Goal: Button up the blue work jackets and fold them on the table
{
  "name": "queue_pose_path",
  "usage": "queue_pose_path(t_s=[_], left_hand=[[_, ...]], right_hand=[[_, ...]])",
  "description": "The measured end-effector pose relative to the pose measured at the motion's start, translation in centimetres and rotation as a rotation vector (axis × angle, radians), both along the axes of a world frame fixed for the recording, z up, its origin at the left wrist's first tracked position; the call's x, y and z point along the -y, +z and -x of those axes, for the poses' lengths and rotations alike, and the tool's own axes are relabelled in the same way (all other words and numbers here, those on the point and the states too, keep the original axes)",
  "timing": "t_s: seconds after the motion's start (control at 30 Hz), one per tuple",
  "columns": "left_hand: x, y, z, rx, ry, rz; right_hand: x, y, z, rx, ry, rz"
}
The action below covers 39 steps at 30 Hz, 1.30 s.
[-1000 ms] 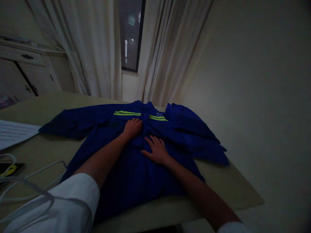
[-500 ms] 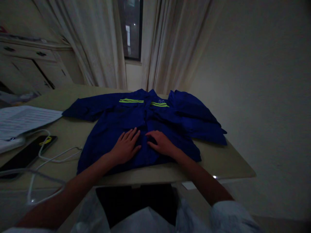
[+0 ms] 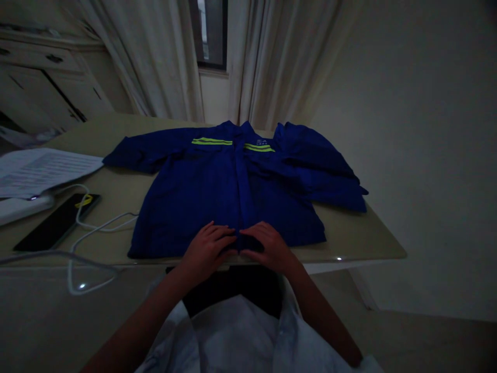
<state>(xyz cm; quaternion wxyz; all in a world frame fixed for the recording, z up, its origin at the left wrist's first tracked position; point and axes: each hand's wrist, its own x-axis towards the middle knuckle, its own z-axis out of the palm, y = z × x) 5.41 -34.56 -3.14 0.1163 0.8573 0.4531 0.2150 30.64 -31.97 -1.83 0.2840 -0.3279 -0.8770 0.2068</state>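
A dark blue long-sleeved jacket (image 3: 194,186) lies spread front side up, collar at the far side, with yellow-green stripes across the chest. Its hem reaches the table's near edge. My left hand (image 3: 209,248) is at the middle of that hem, fingers over the cloth and thumb beneath them, closed on the fabric. Close beside it, my right hand (image 3: 267,246) curves around the hem on the other side of the front placket (image 3: 243,191). Cloth shows between its fingers and thumb. The fingertips of both hands nearly meet, and the thumb tips are partly hard to make out.
On the left of the table (image 3: 120,191) lie printed sheets (image 3: 54,168), a white device (image 3: 23,208), a black phone (image 3: 50,228) and a white cable (image 3: 77,248) hanging over the edge. A wall (image 3: 427,155) stands at the right; curtains (image 3: 163,62) hang behind.
Both hands have slid toward me from the jacket's middle to its hem, and their fingers have come closer together. The front placket now lies straighter. The view has tilted down.
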Motion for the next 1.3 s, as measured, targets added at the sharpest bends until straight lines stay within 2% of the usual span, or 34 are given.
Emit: queue_pose_path(t_s=[0.4, 0.53, 0.6, 0.67, 0.73, 0.8, 0.97, 1.1, 1.2, 1.3], left_hand=[[-0.1, 0.2, -0.4, -0.089, -0.066, -0.249], [0.0, 0.5, -0.7, -0.085, -0.106, -0.368], [0.0, 0.5, -1.3, -0.106, -0.087, -0.401], [0.0, 0.5, -2.1, -0.143, -0.007, -0.419], [-0.2, 0.3, -2.8, -0.180, 0.077, -0.426], [-0.7, 0.1, -3.0, -0.190, 0.088, -0.419], [-2.3, 0.2, -1.3, -0.097, -0.130, -0.289], [-2.0, 1.0, -0.1, -0.008, -0.238, -0.169], [-1.2, 1.6, -0.2, 0.067, -0.165, -0.167], [-0.9, 1.9, -0.7, 0.061, -0.080, -0.245]], right_hand=[[0.2, -1.4, 0.2, -0.057, -0.067, -0.189], [0.2, -1.6, 0.3, -0.061, -0.157, -0.180], [0.2, -1.5, 0.3, -0.069, -0.212, -0.165], [0.3, -1.4, 0.5, -0.059, -0.247, -0.168], [0.3, -1.2, 0.5, -0.020, -0.249, -0.193], [0.3, -1.1, 0.5, 0.019, -0.218, -0.226], [0.4, -1.0, 0.3, 0.016, -0.113, -0.207], [0.3, -1.1, 0.2, -0.058, -0.114, -0.127], [0.3, -1.3, 0.2, -0.061, -0.119, -0.133], [0.3, -1.4, 0.3, -0.001, -0.138, -0.196]])
